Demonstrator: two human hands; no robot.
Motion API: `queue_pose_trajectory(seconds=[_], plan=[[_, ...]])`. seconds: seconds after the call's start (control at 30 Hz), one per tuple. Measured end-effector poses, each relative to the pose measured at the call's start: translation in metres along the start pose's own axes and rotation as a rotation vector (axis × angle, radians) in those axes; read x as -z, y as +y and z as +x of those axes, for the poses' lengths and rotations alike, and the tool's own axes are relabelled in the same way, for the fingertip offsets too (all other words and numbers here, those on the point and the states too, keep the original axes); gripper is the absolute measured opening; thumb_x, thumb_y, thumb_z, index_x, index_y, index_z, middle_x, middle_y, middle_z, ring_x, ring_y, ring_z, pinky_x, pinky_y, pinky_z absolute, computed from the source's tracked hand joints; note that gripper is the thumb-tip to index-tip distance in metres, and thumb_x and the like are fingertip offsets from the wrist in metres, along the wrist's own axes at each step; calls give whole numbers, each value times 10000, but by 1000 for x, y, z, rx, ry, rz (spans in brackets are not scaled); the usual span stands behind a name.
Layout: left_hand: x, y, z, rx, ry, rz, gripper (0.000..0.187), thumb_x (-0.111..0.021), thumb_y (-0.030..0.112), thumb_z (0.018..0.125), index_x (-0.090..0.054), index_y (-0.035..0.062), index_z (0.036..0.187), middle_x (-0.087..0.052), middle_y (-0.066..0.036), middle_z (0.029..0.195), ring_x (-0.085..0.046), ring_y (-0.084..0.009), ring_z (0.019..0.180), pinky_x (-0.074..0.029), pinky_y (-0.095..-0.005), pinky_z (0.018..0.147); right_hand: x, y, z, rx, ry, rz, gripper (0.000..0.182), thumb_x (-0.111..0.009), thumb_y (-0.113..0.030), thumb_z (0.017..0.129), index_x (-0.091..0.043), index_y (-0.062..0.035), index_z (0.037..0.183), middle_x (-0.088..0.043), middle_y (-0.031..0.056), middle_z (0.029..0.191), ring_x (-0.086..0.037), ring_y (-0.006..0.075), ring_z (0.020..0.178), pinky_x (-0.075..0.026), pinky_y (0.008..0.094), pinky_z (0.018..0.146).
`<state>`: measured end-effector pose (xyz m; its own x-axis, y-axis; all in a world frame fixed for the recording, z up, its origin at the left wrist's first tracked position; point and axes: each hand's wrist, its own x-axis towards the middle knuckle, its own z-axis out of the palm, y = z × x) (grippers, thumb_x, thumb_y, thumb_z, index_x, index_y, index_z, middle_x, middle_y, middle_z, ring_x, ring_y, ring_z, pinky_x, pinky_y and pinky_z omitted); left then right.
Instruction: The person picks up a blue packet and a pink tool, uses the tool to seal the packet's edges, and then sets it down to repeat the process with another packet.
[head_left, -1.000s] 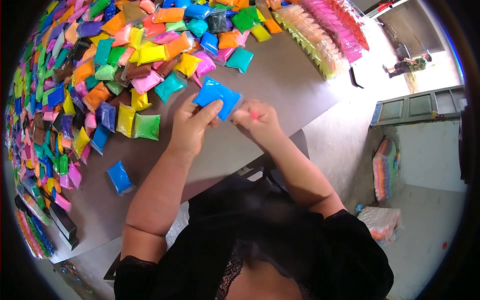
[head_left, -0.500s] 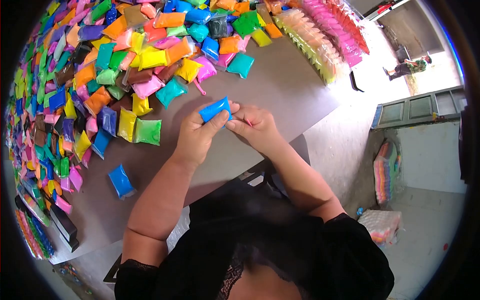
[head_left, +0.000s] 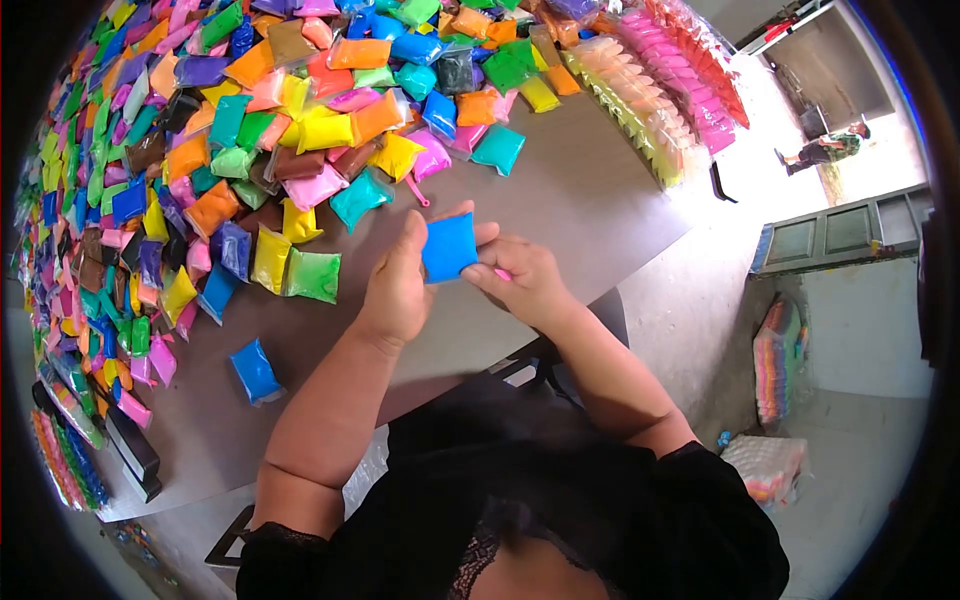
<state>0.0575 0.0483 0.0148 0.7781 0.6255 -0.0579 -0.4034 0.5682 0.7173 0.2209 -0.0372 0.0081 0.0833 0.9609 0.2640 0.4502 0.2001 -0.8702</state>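
A blue packet (head_left: 450, 248), soft-looking and in clear wrap, lies across the fingers of my left hand (head_left: 398, 285). The left thumb stands raised along its left side. My right hand (head_left: 522, 272) is closed beside the packet's lower right corner, thumb and fingers pinched together. A small pink piece (head_left: 503, 274) shows between those fingers; most of it is hidden. Another blue packet (head_left: 256, 371) lies alone on the table, left of my left forearm. Just beyond my hands, a thin pink stick (head_left: 418, 192) pokes out of the pile.
A large heap of coloured packets (head_left: 240, 130) covers the left and far side of the brown table (head_left: 570, 190). Rows of bagged pieces (head_left: 640, 110) stand at the far right. A black holder (head_left: 132, 445) sits near the left edge. A person (head_left: 830, 148) is in the background.
The blue packet in my left hand has turned so its broad face shows. My left thumb has come off its front. The view has shifted slightly.
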Motion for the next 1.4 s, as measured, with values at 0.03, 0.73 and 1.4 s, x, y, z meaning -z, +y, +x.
queue_pose_trajectory(seconds=[0.03,0.73,1.4], plan=[[-4,4,1,22,18,-110,499,-453,340,1031,-439,-17,1379,-604,-193,1259,-588,-250,1163,-418,-365,1048,1,1,0,-21,-1,41,154,-747,-140,837,-651,-25,877,-637,85,850,-615,208,756,-493,324,686],[-12,-4,1,53,12,-77,494,-474,297,1031,-375,25,1431,-541,-161,1349,-501,-212,1260,-365,-375,1091,-6,6,0,49,99,90,116,-724,-102,842,-654,-20,882,-603,96,794,-580,226,693,-476,324,640],[-1,-5,0,-99,141,693,188,-617,158,956,-685,-16,972,-668,-37,884,-627,-106,750,-507,-248,686,-5,11,1,-47,242,205,98,-646,-119,915,-648,-30,874,-621,85,807,-586,210,750,-468,316,697]])
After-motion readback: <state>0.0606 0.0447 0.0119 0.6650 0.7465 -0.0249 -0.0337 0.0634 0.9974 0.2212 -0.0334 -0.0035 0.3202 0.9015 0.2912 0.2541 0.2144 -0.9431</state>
